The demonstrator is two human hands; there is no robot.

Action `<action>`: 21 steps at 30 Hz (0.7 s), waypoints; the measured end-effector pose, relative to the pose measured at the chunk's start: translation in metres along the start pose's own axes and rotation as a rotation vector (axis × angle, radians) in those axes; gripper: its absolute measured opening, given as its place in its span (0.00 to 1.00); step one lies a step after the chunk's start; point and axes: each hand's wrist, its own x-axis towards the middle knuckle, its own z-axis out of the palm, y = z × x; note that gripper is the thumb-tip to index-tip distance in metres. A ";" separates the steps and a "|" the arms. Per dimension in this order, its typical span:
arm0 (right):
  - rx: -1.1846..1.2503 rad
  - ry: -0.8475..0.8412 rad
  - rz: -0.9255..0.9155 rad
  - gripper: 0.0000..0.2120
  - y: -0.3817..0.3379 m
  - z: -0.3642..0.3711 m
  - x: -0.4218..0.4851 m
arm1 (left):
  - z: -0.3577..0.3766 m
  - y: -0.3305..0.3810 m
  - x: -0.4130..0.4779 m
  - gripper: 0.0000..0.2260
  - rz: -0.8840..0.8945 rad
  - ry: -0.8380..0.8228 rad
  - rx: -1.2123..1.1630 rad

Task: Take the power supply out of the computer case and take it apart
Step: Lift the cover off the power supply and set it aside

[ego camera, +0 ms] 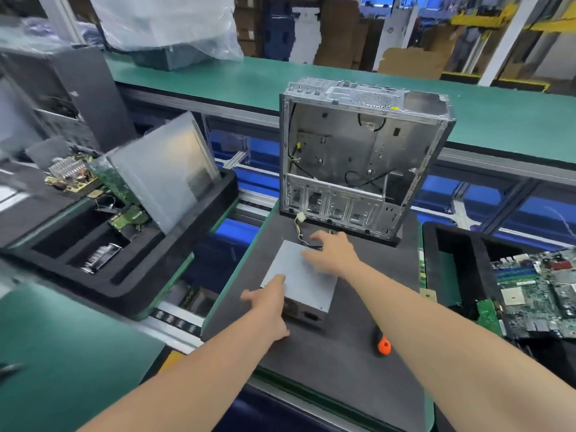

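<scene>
On supply [300, 285]: left hand [269, 304], seemingly right hand [335, 254].

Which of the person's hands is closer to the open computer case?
Right. The right hand lies on the power supply's far end, just short of the computer case; the left hand is at its near corner, farther away.

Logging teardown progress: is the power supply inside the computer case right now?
No, the power supply lies on the dark mat in front of the open computer case, left hand and right hand touching it.
</scene>
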 end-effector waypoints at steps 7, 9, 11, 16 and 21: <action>-0.061 -0.092 0.004 0.25 -0.003 -0.003 0.029 | 0.007 0.019 0.021 0.30 -0.073 -0.167 0.053; -0.073 -0.138 -0.029 0.23 -0.003 -0.002 0.030 | 0.010 0.018 0.024 0.24 -0.039 -0.175 0.077; -0.086 -0.163 -0.016 0.25 -0.006 -0.001 0.028 | 0.013 0.017 0.024 0.19 0.009 -0.162 0.097; 0.063 -0.127 0.093 0.25 0.005 -0.004 0.019 | 0.017 0.011 0.017 0.12 0.151 -0.116 0.139; 0.376 -0.006 0.241 0.27 0.030 -0.023 -0.005 | 0.029 0.007 0.002 0.08 0.225 -0.081 0.191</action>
